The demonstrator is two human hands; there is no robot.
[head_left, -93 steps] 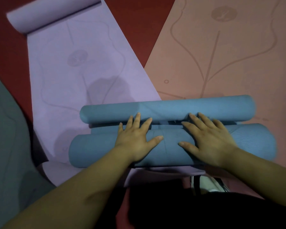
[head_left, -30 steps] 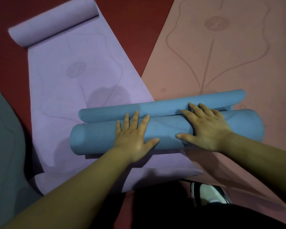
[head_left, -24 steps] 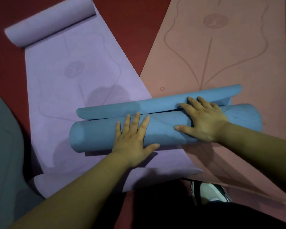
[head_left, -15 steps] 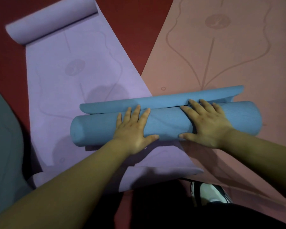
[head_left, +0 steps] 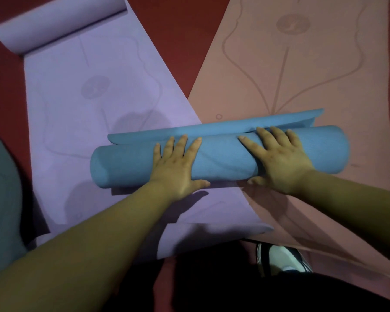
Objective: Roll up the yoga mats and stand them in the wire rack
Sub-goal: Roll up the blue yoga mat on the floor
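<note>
Nearly there. The rolled blue foam yoga mat (head_left: 218, 161) lies crosswise on the red floor (head_left: 178, 41), over the near ends of a flat lilac yoga mat (head_left: 95, 86) and a flat salmon-pink yoga mat (head_left: 302, 64). The left hand (head_left: 178, 167) and right hand (head_left: 279, 161) both press flat on top of the roll, fingers straight. The grip is released on each, with nothing clasped. A short loose blue tail (head_left: 212, 129) lies just beyond the fingertips, not yet wound in.

Step in hand, by my judgement: finishing this first roll. The next move calls for one more forward push with even pressure on both sides, then a two-handed clasp to lift. The wire rack is not in view. The lilac mat is curled at its far end only; the pink one lies flat.
</note>
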